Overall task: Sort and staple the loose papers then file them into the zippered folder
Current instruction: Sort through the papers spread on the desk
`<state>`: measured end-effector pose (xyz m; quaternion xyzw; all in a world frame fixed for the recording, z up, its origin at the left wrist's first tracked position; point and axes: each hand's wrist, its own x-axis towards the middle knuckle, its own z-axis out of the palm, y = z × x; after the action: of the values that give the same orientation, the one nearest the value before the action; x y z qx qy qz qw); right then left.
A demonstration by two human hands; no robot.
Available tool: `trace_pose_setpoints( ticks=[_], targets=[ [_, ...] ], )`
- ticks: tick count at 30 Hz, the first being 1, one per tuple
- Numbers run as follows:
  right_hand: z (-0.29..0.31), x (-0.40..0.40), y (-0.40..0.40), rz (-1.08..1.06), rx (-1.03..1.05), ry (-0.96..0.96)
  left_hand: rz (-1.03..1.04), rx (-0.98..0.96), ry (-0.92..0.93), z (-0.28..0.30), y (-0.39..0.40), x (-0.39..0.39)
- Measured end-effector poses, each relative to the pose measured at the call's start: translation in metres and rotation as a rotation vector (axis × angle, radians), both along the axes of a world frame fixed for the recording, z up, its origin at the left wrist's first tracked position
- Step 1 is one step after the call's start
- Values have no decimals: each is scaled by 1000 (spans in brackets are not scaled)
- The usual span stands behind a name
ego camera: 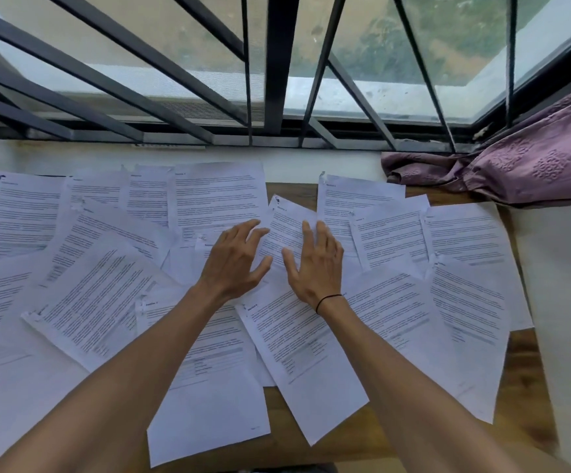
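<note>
While both hands hover spread over the wooden bench, the left hand and right hand hold nothing; their fingers point toward twelve o'clock above printed papers strewn all around, overlapping.

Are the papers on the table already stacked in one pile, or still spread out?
Spread out. The papers lie fanned and overlapping at different angles across the wooden table, with no single pile visible.

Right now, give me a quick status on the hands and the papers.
Left hand and right hand open, fingers spread over the middle sheets. Papers loose, overlapping across the table. No stapler or folder in view. Purple cloth at far right.
</note>
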<state>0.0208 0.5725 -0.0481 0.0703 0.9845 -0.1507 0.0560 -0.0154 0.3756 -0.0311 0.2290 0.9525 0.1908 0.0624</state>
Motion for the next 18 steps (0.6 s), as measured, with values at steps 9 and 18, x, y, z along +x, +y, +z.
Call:
trace_pose_setpoints(
  ticks=[9,18],
  targets=[
    [12,2,14,-38,26,25,-50,53,21,8,26,-7],
    [25,20,67,-96,110,69,-78,51,6,16,73,-6]
  ],
)
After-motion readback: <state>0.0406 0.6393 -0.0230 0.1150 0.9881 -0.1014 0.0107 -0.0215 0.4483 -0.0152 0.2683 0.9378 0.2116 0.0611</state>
